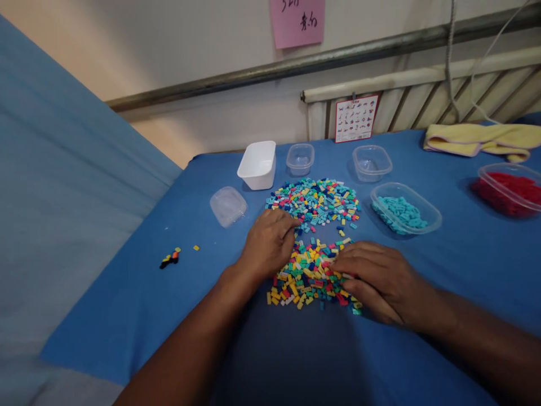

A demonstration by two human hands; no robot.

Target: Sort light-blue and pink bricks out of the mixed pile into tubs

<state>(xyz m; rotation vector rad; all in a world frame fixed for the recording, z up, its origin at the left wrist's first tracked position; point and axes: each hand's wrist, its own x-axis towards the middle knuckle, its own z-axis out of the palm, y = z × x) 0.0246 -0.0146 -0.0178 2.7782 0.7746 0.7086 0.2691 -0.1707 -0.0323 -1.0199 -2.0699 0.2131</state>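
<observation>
The near pile of small mixed-colour bricks [310, 270] lies on the blue cloth [190, 321] between our hands. Our right hand [378, 282] touches its right side; our left hand [270, 239] sits at its upper left, beside the far pile [321, 197]. We cannot tell whether either hand's fingertips are apart or pinching.

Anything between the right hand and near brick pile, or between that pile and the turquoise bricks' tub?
Nothing visible separates the right hand from the near pile; toward the turquoise bricks' tub, only that hand partly intrudes.
</observation>
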